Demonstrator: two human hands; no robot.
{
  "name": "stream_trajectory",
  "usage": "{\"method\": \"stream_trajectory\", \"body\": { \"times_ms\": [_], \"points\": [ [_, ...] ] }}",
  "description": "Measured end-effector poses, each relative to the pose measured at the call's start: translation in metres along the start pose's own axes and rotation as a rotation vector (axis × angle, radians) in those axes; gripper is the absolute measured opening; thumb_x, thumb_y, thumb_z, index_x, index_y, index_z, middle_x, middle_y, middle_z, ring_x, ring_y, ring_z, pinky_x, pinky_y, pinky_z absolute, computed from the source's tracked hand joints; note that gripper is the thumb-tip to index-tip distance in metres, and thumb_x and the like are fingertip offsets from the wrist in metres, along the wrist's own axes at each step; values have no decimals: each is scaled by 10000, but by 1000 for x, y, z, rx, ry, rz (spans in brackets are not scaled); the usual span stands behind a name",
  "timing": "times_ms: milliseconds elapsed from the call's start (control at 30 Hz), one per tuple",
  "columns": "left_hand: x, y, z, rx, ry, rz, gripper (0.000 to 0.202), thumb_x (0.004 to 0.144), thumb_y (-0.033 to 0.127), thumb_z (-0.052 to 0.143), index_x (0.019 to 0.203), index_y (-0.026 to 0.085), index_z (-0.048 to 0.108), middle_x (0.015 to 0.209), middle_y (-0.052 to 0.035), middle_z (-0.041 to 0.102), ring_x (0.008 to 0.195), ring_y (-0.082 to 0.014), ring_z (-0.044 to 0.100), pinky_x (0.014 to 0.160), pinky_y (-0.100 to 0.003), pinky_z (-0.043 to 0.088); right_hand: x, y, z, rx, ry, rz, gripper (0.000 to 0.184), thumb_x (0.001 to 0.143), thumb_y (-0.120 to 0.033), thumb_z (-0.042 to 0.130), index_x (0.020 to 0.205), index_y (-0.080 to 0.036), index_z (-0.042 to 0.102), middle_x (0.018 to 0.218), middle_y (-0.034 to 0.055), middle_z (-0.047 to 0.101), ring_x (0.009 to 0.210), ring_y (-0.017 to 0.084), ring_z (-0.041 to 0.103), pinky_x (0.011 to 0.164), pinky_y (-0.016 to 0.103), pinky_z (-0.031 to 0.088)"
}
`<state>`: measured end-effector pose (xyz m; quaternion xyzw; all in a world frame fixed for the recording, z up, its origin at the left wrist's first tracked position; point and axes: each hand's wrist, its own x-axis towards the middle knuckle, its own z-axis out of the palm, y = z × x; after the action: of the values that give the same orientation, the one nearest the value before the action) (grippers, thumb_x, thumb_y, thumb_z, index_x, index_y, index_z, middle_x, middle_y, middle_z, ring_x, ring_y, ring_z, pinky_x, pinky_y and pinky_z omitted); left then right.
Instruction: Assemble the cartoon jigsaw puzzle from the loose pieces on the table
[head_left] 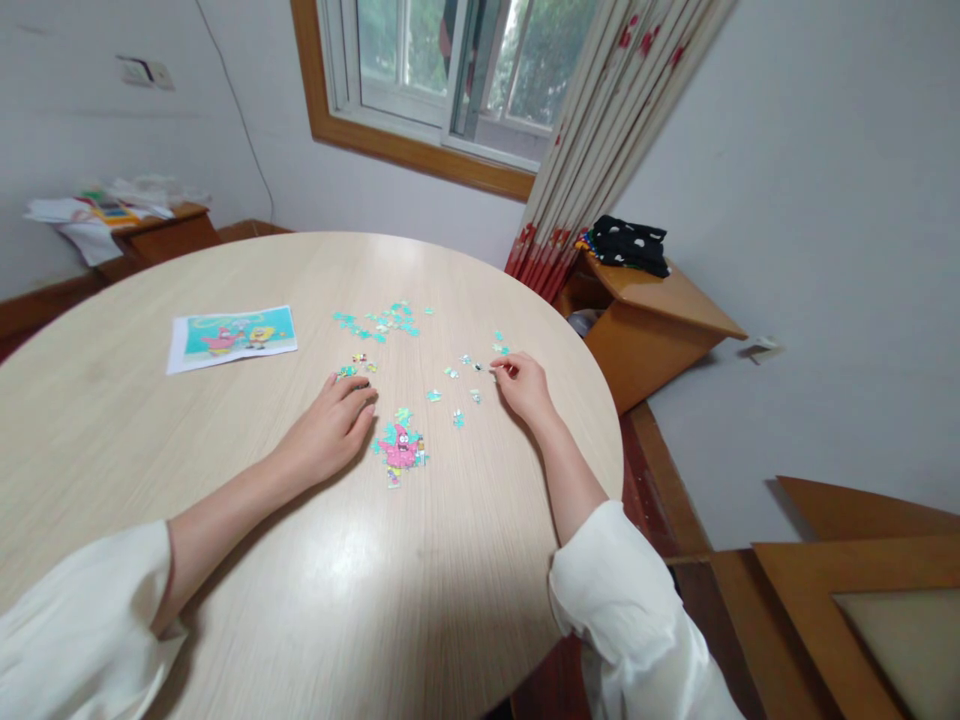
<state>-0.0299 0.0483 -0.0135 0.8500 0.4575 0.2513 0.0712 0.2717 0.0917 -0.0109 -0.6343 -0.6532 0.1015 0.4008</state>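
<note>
My left hand [332, 428] lies on the table with its fingers loosely spread, just left of a partly joined jigsaw puzzle [401, 450] that shows a pink starfish figure. Beyond its fingertips is a small cluster of yellow and teal puzzle pieces [358, 364]. Farther right, my right hand [523, 388] has thumb and forefinger pinched around a small puzzle piece [493, 370], mostly covered by the fingers. Several loose pieces [451, 373] lie between the two hands, some of them teal and some pale.
A bigger spread of teal pieces [382, 322] lies toward the table's far side. At left is a printed reference picture [236, 338] on white paper. The round table [315, 600] curves away beside a wooden cabinet [660, 320] and a chair [862, 570] at right.
</note>
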Motion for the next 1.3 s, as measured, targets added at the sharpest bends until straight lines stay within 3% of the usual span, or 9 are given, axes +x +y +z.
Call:
{"method": "stream_trajectory", "body": {
  "times_ms": [233,367,567,700,933,1133,1300],
  "points": [
    [-1,-1,1,2,2,1,412,929,353,279,1053,125,599,1183,-150,578,1155,-252,508,1124,-507,248,0,5,1,-68,-31,15,237,777,-102,479,814,-170,703,834,69,608,744,174,548,765,343,450],
    [0,0,0,5,-3,-4,423,928,353,272,1060,121,599,1189,-154,578,1156,-257,508,1123,-513,248,-2,6,3,-158,-60,-18,301,803,-108,450,914,-192,716,919,93,605,896,222,548,845,391,429],
    [0,1,-1,5,-2,-9,420,924,352,276,1055,122,602,1186,-150,581,1155,-256,510,1124,-515,248,-8,-6,8,-294,-177,-32,316,856,-264,506,1125,-267,672,1089,112,554,1049,292,466,898,460,360],
    [0,1,-1,6,-6,-6,421,922,351,281,1056,119,605,1180,-151,586,1161,-258,504,1121,-516,255,-8,-9,9,-280,-186,-38,285,846,-305,541,1085,-266,691,1067,107,554,1045,284,457,897,445,340],
    [0,1,-1,10,-7,-12,448,920,354,274,1069,96,609,1190,-167,581,1164,-263,506,1126,-509,251,-8,-10,9,-240,-170,-34,298,850,-175,499,1056,-262,696,1050,94,582,1034,251,479,873,402,338],
    [0,2,-1,4,-6,-17,433,915,347,280,1072,107,605,1201,-159,577,1167,-263,501,1122,-517,255,-7,-14,8,-285,-148,30,211,820,-305,602,987,-228,705,1031,90,617,1047,264,501,898,422,327],
    [0,3,-2,-2,0,-19,420,921,349,278,1061,124,604,1199,-150,579,1169,-259,502,1122,-518,255,-8,-14,9,-260,-157,10,196,833,-247,556,952,-239,712,1012,91,622,1028,261,504,876,419,335]
  ]
}}
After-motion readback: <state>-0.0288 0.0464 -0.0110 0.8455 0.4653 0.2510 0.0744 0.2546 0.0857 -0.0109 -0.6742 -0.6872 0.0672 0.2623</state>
